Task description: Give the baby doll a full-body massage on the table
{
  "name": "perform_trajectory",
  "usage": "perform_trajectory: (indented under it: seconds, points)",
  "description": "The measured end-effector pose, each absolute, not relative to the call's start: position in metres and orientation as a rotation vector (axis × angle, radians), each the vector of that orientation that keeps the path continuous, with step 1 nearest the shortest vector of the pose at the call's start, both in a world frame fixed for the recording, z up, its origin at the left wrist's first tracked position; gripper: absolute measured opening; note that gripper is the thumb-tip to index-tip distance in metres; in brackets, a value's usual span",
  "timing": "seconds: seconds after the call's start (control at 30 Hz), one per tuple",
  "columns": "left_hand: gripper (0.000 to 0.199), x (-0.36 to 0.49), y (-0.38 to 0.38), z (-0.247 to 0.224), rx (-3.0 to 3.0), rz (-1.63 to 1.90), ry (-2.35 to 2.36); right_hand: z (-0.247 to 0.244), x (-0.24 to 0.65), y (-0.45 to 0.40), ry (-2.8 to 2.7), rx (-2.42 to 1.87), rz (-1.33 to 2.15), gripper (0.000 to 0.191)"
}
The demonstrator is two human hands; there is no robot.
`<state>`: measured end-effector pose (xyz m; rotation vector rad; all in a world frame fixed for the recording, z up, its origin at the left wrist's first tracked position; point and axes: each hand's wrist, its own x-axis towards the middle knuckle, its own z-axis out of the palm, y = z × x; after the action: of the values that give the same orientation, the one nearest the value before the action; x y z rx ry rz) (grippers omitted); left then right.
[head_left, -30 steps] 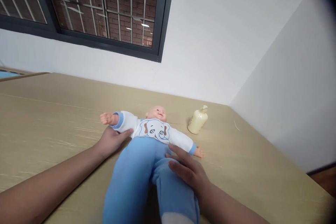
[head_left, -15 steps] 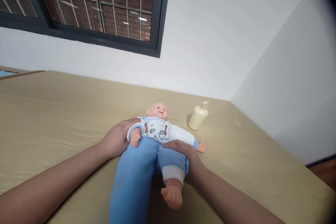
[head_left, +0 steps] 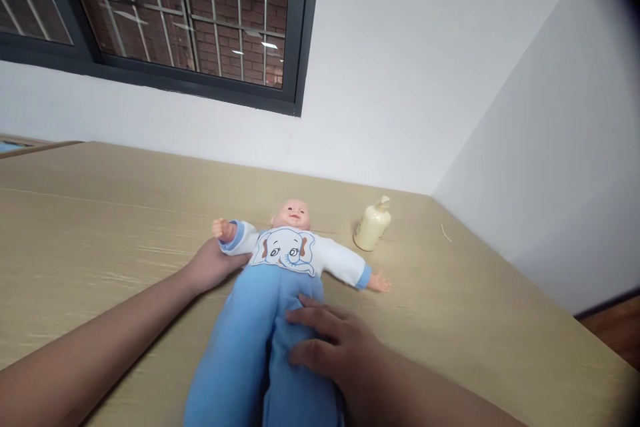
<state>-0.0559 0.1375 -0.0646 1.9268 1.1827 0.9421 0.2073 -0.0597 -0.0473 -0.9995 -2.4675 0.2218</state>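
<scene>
A baby doll (head_left: 281, 253) lies on its back, wearing a white top with an elephant print and blue trousers. Its feet fall outside the lower edge of the view. My left hand (head_left: 215, 267) grips the doll's side beneath its raised arm; the sleeve hides most of the fingers. On the trouser leg at the right rests my right hand (head_left: 335, 340), fingers spread apart over the fabric, not wrapped round it. The doll's other arm stretches out to the right.
A cream pump bottle (head_left: 373, 227) stands upright beyond the doll's outstretched arm. The tan table (head_left: 125, 213) meets a white wall under a barred window (head_left: 200, 13). A thin pale strand (head_left: 445, 232) lies near the table's right edge.
The doll's bent leg has come down straight, and my right hand has shifted from gripping it to lying spread on top. The doll's arm by my left hand has swung up and outward.
</scene>
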Motion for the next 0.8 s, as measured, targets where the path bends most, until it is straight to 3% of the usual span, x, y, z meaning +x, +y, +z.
perform_trajectory:
  seconds: [0.27, 0.4, 0.5, 0.57, 0.73, 0.8]
  points:
    - [0.047, -0.06, 0.138, -0.065, 1.797, 0.901, 1.147, -0.064, 0.195, -0.061, -2.555, -0.923, -0.109, 0.026]
    - [0.048, -0.06, 0.141, -0.067, 1.781, 0.904, 1.168, -0.087, 0.188, -0.06, -2.484, -0.873, -0.208, 0.053]
    - [0.048, -0.06, 0.142, -0.069, 1.768, 0.889, 1.159, -0.094, 0.187, -0.059, -2.469, -0.852, -0.252, 0.048]
    - [0.047, -0.059, 0.14, -0.068, 1.767, 0.885, 1.156, -0.089, 0.19, -0.06, -2.47, -0.852, -0.191, 0.042]
    - [0.046, -0.057, 0.134, -0.063, 1.87, 0.858, 1.141, -0.07, 0.206, -0.056, -2.251, -1.031, 0.316, 0.06]
    - [0.043, -0.056, 0.132, -0.061, 1.982, 0.857, 1.091, -0.068, 0.209, -0.049, -2.064, -1.115, 0.434, 0.057]
